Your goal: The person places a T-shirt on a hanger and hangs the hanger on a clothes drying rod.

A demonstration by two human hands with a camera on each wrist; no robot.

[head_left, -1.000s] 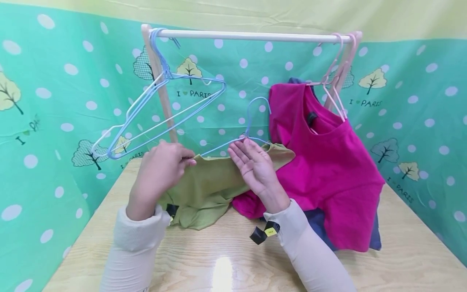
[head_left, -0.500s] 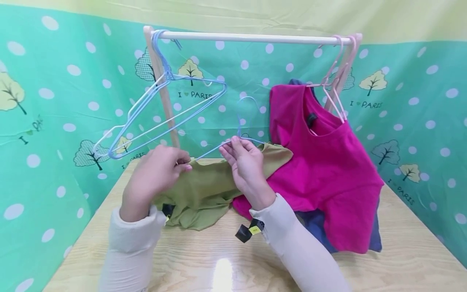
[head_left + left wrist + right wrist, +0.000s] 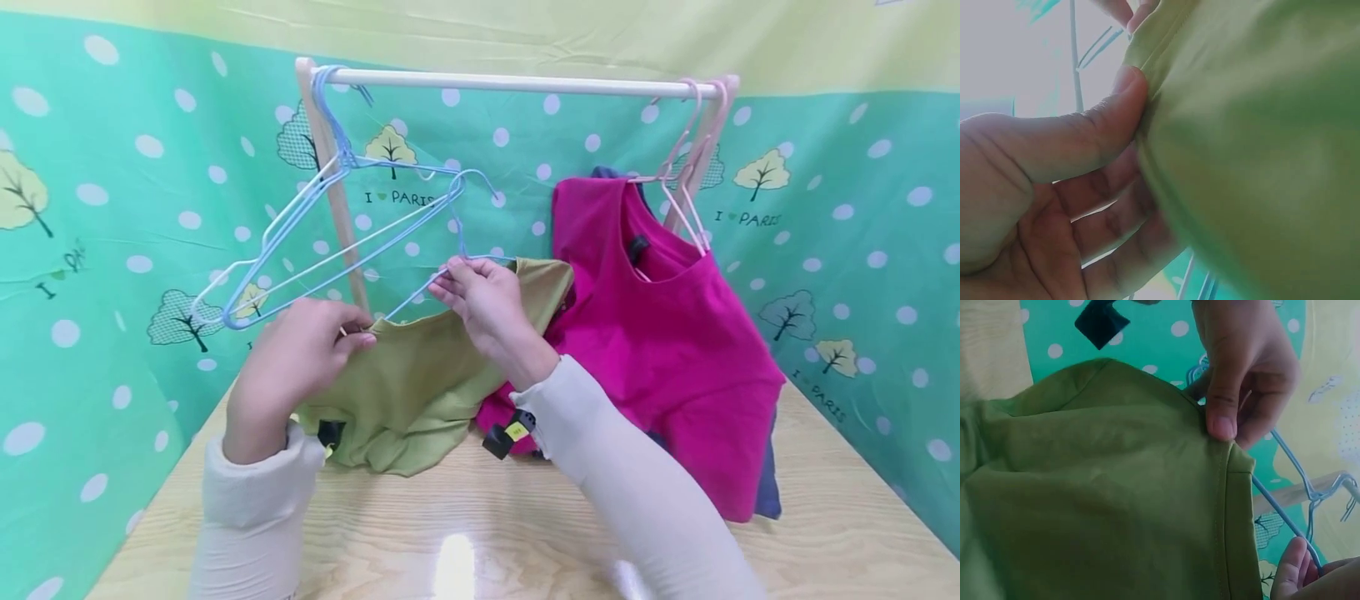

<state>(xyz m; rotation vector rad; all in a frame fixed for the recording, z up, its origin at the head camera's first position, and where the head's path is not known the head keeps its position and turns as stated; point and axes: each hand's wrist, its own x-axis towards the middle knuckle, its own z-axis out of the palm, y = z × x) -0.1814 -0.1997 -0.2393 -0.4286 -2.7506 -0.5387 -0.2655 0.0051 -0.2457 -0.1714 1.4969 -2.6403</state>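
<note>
An olive-green shirt [image 3: 397, 383] hangs between my hands, its lower part on the table. My left hand [image 3: 300, 350] pinches the edge of its neckline between thumb and fingers; the left wrist view shows the thumb [image 3: 1125, 103] on the cloth. A light blue hanger [image 3: 414, 295] runs inside the neckline, its hook pointing up. My right hand [image 3: 487, 304] pinches this hanger just below the hook. The shirt's far shoulder drapes over the hanger's right arm. In the right wrist view, the hanger's left arm [image 3: 1275, 503] enters the green cloth beside my left hand.
Behind stands a rack with a white rail [image 3: 510, 82]. Blue and white hangers [image 3: 285, 225] hang at its left end. On pink hangers [image 3: 686, 167] at the right hang a magenta shirt [image 3: 645, 350] and a dark blue garment [image 3: 768, 483]. All stand on a wooden table [image 3: 420, 533].
My right hand has carried the hanger left and up, lifting the shirt's far shoulder with it. My left hand, still pinching the neckline, has shifted a little left.
</note>
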